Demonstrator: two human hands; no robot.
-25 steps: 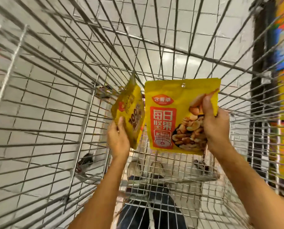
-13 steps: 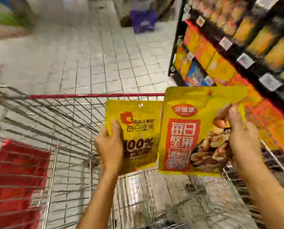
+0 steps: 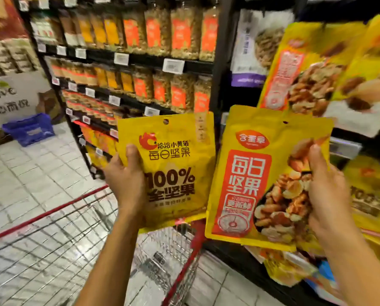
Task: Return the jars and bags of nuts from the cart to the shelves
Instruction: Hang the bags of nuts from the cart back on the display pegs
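My left hand (image 3: 125, 180) grips a yellow nut bag printed "100%" (image 3: 175, 164) by its left edge, thumb on the front. My right hand (image 3: 326, 195) grips a larger yellow bag with a red panel and a nut picture (image 3: 251, 191) by its right edge. Both bags are upright, side by side, raised above the wire cart (image 3: 52, 250) and facing the shelves. Matching yellow nut bags (image 3: 313, 69) hang on the rack at the right, just behind the right-hand bag.
Black shelves (image 3: 140, 58) of clear nut jars with orange labels fill the upper middle. More yellow bags (image 3: 372, 195) sit at the right. The cart's red rim (image 3: 41, 215) crosses below my left arm. A blue basket (image 3: 30, 129) stands on the tiled floor at left.
Both bags came up out of the cart to shelf height. My view swung from the cart's inside up and right to the shelves. The left bag turned to face me.
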